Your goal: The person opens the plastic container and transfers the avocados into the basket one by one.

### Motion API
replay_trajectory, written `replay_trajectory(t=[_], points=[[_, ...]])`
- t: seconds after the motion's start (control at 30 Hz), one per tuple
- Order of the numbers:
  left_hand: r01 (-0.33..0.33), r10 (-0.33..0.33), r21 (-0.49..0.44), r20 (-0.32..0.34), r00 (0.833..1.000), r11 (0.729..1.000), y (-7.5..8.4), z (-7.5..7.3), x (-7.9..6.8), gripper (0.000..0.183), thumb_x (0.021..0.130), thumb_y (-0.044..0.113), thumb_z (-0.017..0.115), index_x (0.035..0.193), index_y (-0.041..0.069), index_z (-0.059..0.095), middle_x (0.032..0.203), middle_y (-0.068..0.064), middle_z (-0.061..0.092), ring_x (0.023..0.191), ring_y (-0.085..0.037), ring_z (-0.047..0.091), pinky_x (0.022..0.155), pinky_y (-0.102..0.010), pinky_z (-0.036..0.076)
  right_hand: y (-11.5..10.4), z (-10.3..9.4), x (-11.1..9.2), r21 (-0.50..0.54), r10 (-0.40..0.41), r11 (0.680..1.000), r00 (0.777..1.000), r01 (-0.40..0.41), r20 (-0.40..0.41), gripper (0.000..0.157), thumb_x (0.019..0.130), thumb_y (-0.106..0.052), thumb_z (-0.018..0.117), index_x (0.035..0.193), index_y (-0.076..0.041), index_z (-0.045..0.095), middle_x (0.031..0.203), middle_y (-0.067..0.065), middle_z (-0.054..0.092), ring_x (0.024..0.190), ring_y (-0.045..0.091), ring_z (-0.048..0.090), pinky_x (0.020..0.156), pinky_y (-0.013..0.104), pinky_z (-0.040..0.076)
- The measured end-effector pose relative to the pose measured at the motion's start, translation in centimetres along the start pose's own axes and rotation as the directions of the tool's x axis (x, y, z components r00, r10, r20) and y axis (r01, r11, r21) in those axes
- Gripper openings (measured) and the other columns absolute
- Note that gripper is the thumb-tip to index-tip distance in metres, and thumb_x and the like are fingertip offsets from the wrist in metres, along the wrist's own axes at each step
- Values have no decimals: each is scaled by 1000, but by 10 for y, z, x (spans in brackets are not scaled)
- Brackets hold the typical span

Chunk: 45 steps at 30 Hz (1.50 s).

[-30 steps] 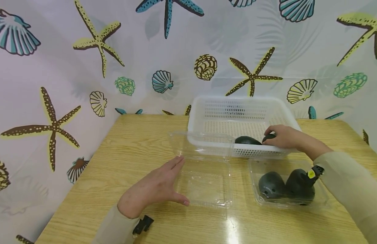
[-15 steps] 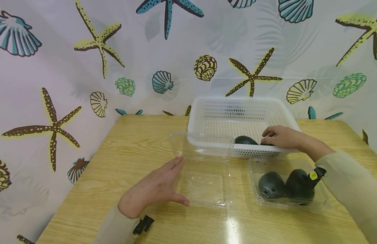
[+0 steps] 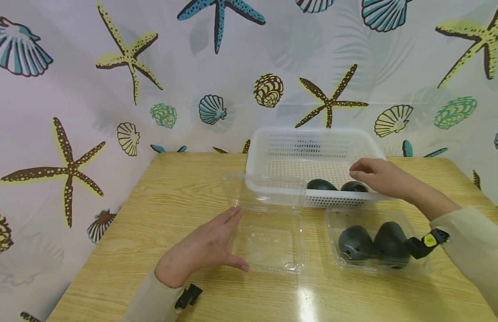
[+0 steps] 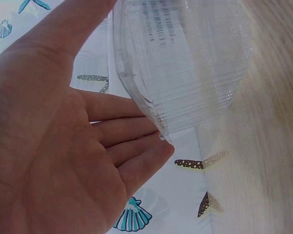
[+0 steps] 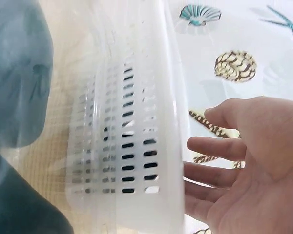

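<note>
My left hand [image 3: 204, 250] lies beside the open clear plastic clamshell box [image 3: 269, 248], its fingers straight and thumb spread. In the left wrist view the fingertips meet the edge of the clear box [image 4: 180, 63]. My right hand [image 3: 387, 179] hovers over the front right rim of the white plastic basket [image 3: 337, 197], fingers loosely bent and holding nothing. Just below it, an avocado [image 3: 354, 187] lies inside the basket, with another avocado [image 3: 322, 184] to its left; the basket's front wall partly hides both. The right wrist view shows the hand [image 5: 244, 161] behind the basket wall.
Right of the open box, a second clear box [image 3: 333, 237] holds two dark avocados [image 3: 355, 241] under my right forearm. All stand on a wooden table [image 3: 184, 192]. Behind it hangs a curtain [image 3: 232, 67] printed with shells and starfish.
My right hand let go of the right avocado in the basket, which now rests lower there, and rose to the right. My left hand has stayed put.
</note>
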<state>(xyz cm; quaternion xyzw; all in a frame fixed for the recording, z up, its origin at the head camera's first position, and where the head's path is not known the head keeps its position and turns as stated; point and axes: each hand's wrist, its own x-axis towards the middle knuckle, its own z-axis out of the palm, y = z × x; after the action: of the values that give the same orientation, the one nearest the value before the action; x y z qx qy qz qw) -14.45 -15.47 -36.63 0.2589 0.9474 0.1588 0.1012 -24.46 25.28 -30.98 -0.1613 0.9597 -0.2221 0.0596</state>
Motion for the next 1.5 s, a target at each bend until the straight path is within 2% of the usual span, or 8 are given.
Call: replay_trajectory(t=[0.33,0.47,0.57,0.8,0.93,1.17,1.37,1.5], points=[[-13,13,-10,-5,1000,1000,0,0,-1,124,68,61,81,156,-1,21,165,-18,18,152,-31,24,119,-47,32,-27,3,-24,57,-67,996,996,70,-53,39,105,-32,49,127,-2,59,133,21,60,126,44,54,102,64,45],[-17,17,-1,-8,1000,1000,0,0,-1,123,69,61,81,156,-2,21,164,-18,19,151,-31,24,119,-47,32,-38,8,-34,72,-107,991,992,112,-71,37,104,-31,51,127,-3,59,135,19,59,124,44,57,100,62,47],[-18,18,-1,-6,1000,1000,1,0,-1,123,69,61,81,156,-2,20,165,-18,18,152,-31,23,120,-47,32,-44,13,-40,78,-146,985,986,152,-84,34,104,-28,53,127,-5,60,134,18,60,119,40,61,96,56,51],[-19,19,-10,-3,1000,1000,1,0,-1,124,68,60,82,156,-1,20,165,-17,18,151,-30,24,120,-47,32,-55,25,-52,69,-224,970,969,232,-104,30,103,-27,55,124,-7,62,128,14,63,122,38,58,99,58,49],[-12,12,-12,-5,1000,1000,1,0,0,124,68,60,82,156,-1,21,165,-17,19,152,-30,23,119,-47,32,-60,31,-56,62,-279,956,954,287,-113,27,102,-23,56,123,-8,63,127,12,64,122,35,58,99,55,50],[9,-9,-23,2,1000,1000,1,0,0,124,68,59,83,157,1,20,165,-16,18,152,-30,22,119,-47,32,-75,42,-66,83,-267,958,960,274,-83,29,103,-29,55,127,-14,61,128,4,63,121,30,59,95,52,51],[-14,14,-17,-2,1000,1000,1,0,-1,123,68,59,82,157,0,20,165,-17,18,151,-30,24,119,-46,32,-86,57,-69,2,-318,947,943,320,-102,32,101,-29,57,128,-12,62,130,6,63,121,30,60,96,52,51],[-15,15,-13,-6,1000,1000,1,0,-1,123,68,59,82,157,0,20,164,-17,19,151,-30,25,119,-47,32,-92,67,-69,-24,-358,934,930,357,-86,34,100,-28,59,129,-10,62,134,9,60,123,30,59,96,51,51]])
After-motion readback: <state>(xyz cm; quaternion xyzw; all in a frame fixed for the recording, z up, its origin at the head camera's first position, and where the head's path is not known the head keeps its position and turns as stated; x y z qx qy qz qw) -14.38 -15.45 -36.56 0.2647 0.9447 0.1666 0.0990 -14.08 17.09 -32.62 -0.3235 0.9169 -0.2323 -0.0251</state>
